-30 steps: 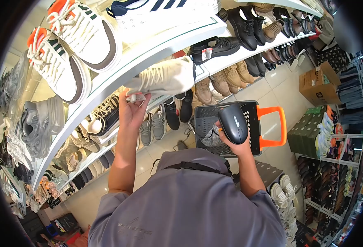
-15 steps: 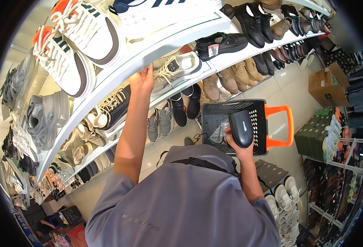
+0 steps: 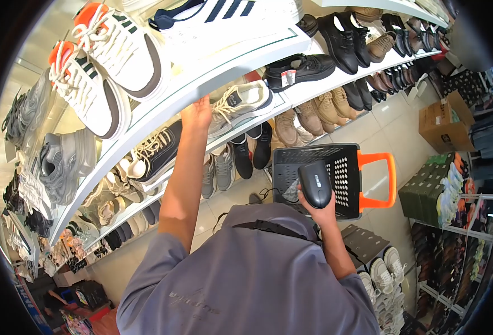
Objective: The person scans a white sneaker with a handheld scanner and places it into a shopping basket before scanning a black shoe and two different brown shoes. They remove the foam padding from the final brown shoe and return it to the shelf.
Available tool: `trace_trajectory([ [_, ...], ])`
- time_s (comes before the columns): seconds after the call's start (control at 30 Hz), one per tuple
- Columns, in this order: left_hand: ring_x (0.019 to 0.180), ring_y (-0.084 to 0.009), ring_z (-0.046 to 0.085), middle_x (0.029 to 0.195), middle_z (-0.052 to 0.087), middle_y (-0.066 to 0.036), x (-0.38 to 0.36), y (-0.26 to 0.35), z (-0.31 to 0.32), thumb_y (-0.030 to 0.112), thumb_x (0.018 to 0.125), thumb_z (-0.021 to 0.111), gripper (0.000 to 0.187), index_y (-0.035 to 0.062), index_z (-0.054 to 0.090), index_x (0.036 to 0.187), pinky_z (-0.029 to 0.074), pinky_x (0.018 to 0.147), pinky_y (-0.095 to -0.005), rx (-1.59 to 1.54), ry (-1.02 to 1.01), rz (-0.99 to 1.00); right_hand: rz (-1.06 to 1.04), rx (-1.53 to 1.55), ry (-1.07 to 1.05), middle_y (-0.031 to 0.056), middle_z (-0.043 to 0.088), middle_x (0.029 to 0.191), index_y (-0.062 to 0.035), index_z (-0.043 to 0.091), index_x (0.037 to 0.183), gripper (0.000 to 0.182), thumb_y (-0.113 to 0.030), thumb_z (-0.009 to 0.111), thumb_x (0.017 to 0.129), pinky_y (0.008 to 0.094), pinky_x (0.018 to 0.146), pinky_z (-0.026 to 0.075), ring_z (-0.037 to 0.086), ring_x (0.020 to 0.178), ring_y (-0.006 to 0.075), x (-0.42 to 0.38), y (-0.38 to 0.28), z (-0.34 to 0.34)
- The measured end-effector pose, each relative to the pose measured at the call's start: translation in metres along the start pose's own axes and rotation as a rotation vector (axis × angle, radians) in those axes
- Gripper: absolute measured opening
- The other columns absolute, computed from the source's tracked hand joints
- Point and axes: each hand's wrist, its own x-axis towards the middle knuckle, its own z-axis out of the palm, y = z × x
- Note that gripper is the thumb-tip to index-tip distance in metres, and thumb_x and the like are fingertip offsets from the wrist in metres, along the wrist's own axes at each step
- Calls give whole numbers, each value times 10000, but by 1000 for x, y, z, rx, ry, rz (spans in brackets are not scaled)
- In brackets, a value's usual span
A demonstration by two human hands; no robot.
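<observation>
My left hand [image 3: 196, 114] reaches up to the middle shelf, just left of a beige lace-up sneaker [image 3: 239, 103]. Its fingertips go under the edge of the upper shelf [image 3: 224, 67], so what they hold, if anything, is hidden. In my right hand [image 3: 320, 211] is a black handheld scanner [image 3: 315, 184], held in front of the black basket with an orange handle [image 3: 378, 180]. Clear plastic shows beside the scanner inside the basket. A black shoe with a tag [image 3: 299, 71] stands right of the beige sneaker.
White sneakers with orange linings [image 3: 124, 53] stand on the upper shelf. Rows of shoes fill the curved shelves. At the right are an open cardboard box [image 3: 446, 123], green boxes [image 3: 428, 187] and a rack. White sneakers [image 3: 381, 273] stand below the basket.
The scanner in my right hand has moved left and slightly down. My left hand has shifted slightly right and down, still beside the beige sneaker.
</observation>
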Motion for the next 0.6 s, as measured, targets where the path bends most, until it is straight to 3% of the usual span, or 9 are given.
trace_trajectory([
  [0.13, 1134, -281, 537, 1190, 562, -150, -10, -2, -1, 277, 971, 496, 367, 20, 495, 1232, 413, 1040, -435, 35, 53, -28, -58, -107, -69, 149, 633, 1030, 33, 596, 1056, 454, -47, 756, 639, 320, 834, 481, 634, 921, 229, 7, -13, 1],
  [0.23, 1114, -288, 537, 1216, 525, -138, -36, -1, 1, 326, 950, 524, 380, 22, 503, 1176, 408, 1050, -465, 22, 93, -34, -260, -174, -126, 195, 581, 1147, 19, 609, 1094, 470, -45, 738, 647, 348, 880, 469, 598, 1022, 336, 17, -36, 7],
  [0.33, 1062, -276, 551, 1184, 532, -135, -57, 1, -10, 324, 921, 547, 342, 42, 519, 1111, 424, 1038, -475, 26, -12, -59, -368, -199, -192, 202, 581, 1160, 20, 608, 1094, 457, -48, 744, 663, 365, 890, 469, 591, 1037, 349, 24, -33, 8],
  [0.47, 990, -246, 576, 1026, 594, -107, -103, -7, -21, 310, 879, 563, 308, 49, 536, 1040, 442, 1018, -480, -30, 5, -122, -391, -240, -220, 205, 583, 1164, 18, 620, 1072, 424, -54, 750, 675, 371, 883, 473, 592, 1032, 355, 25, -39, 7],
  [0.6, 971, -227, 580, 1028, 601, -90, -148, -22, -40, 306, 871, 572, 311, 58, 539, 1055, 450, 997, -453, 84, 40, -188, -473, -301, -211, 223, 584, 1141, 50, 628, 1024, 390, -38, 735, 659, 377, 867, 480, 594, 1005, 372, 21, -47, 3],
])
